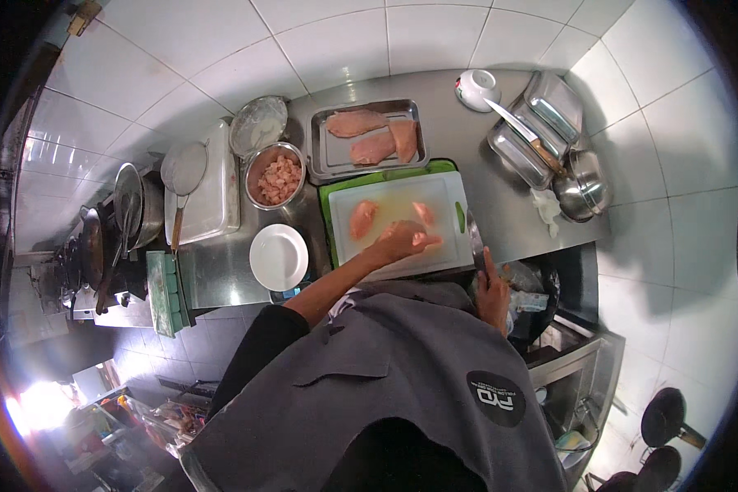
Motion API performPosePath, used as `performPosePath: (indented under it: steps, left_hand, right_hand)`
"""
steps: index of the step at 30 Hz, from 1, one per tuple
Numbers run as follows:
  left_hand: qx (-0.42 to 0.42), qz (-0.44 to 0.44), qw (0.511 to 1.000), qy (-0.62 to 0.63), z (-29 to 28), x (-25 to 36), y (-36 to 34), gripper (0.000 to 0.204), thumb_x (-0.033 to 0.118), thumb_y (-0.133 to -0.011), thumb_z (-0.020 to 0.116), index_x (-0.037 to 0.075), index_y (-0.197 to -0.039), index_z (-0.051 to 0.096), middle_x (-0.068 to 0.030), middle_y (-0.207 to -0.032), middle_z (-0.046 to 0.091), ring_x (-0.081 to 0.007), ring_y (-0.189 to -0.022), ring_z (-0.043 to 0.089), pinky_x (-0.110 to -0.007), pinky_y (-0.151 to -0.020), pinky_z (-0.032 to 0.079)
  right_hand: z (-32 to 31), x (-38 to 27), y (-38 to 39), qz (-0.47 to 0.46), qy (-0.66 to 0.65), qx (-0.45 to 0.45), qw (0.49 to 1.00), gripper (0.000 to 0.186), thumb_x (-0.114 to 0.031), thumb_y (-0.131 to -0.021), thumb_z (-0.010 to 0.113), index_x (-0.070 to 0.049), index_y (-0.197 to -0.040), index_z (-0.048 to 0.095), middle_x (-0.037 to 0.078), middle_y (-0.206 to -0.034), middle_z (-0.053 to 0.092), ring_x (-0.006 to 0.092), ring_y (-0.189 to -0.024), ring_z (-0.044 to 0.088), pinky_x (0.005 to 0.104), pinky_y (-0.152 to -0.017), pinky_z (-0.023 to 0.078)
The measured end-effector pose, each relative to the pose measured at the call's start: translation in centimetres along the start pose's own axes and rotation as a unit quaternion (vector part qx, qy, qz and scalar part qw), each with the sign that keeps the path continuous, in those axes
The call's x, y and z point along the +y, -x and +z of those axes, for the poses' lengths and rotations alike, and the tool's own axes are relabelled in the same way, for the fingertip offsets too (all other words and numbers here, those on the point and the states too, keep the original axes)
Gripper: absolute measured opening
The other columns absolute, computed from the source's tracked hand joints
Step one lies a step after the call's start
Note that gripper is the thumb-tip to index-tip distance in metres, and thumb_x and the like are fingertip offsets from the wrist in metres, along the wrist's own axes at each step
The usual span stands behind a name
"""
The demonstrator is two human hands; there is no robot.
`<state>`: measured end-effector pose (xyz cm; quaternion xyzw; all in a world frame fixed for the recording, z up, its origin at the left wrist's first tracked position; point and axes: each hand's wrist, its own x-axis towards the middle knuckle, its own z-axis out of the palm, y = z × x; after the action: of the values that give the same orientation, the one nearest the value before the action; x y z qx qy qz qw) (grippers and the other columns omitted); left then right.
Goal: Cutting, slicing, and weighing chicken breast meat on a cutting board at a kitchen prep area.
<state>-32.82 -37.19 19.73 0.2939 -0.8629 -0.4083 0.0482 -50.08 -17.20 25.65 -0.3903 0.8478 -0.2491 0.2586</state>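
In the head view, a white cutting board (402, 192) is laid over a green board (327, 213) on a metal bench (459, 156). On the white board, one piece of pink meat (363, 220) is placed toward the left and a smaller piece (422, 213) toward the right; the surface around them is wetted by yellowish liquid. The left hand (401, 241) is held curled over the front part of the board, and pink meat is seen at its fingers; whether that meat is gripped or merely touched cannot be told. By the right hand (493, 300), a dark-handled knife (475, 236) is gripped, its fingers closed around the handle and the blade pointed away from the body, just beside the board's right edge.

Behind the boards, three larger slabs of meat (374, 148) are held in a rectangular metal tray (320, 157). To its left, diced meat (278, 179) is contained in a round metal bowl (251, 187); nearer the body, a white plate (279, 257) is set down. Farther left, a wooden-handled strainer (185, 167) is rested on a pale tray (225, 209). At the right, a second knife, wooden-handled (547, 157), is laid across metal containers (521, 160), near an upturned white bowl (476, 89).
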Motion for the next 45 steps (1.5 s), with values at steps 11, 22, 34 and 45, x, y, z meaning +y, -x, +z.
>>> performPosePath:
  steps: [11, 22, 34, 45]
  left_hand:
    - [0.169, -0.092, 0.980, 0.057, 2.2, -3.3, 5.9, 0.028, 0.021, -0.084, 0.073, 0.005, -0.104, 0.061, -0.0125, -0.089, 0.067, -0.0299, -0.087, 0.067, -0.041, -0.077, 0.053]
    - [0.304, 0.059, 0.946, -0.093, 5.7, -3.7, 5.4, 0.019, 0.006, -0.082, 0.071, 0.001, -0.098, 0.062, -0.0117, -0.097, 0.063, -0.0306, -0.092, 0.061, -0.042, -0.082, 0.049]
    - [0.274, 0.115, 0.948, -0.112, 4.6, -3.1, 5.2, 0.024, 0.006, -0.080, 0.071, 0.004, -0.102, 0.062, -0.0112, -0.103, 0.063, -0.0291, -0.096, 0.061, -0.042, -0.084, 0.049]
    - [0.421, 0.005, 0.905, -0.068, 4.3, -5.5, 2.6, 0.015, 0.004, -0.075, 0.068, 0.004, -0.087, 0.060, -0.0143, -0.085, 0.062, -0.0349, -0.086, 0.060, -0.046, -0.082, 0.050]
  right_hand:
    - [2.9, -1.8, -1.3, -0.128, 0.052, -0.075, 0.987, 0.057, -0.014, -0.098, 0.056, -0.027, -0.151, 0.041, 0.026, -0.090, 0.067, 0.0425, -0.079, 0.067, 0.0488, -0.072, 0.051]
    - [8.3, -3.6, -2.1, -0.182, 0.036, -0.118, 0.975, 0.051, -0.009, -0.096, 0.054, -0.016, -0.147, 0.046, 0.027, -0.086, 0.064, 0.0465, -0.083, 0.063, 0.0524, -0.072, 0.047]
    - [9.7, -0.5, -1.0, -0.181, 0.176, -0.142, 0.957, 0.069, -0.004, -0.096, 0.051, -0.023, -0.157, 0.025, 0.021, -0.090, 0.067, 0.0416, -0.077, 0.066, 0.0503, -0.066, 0.053]
    - [7.2, 2.1, 1.2, -0.187, 0.168, -0.171, 0.953, 0.073, -0.002, -0.095, 0.050, -0.028, -0.157, 0.024, 0.022, -0.086, 0.066, 0.0420, -0.075, 0.066, 0.0513, -0.066, 0.051]
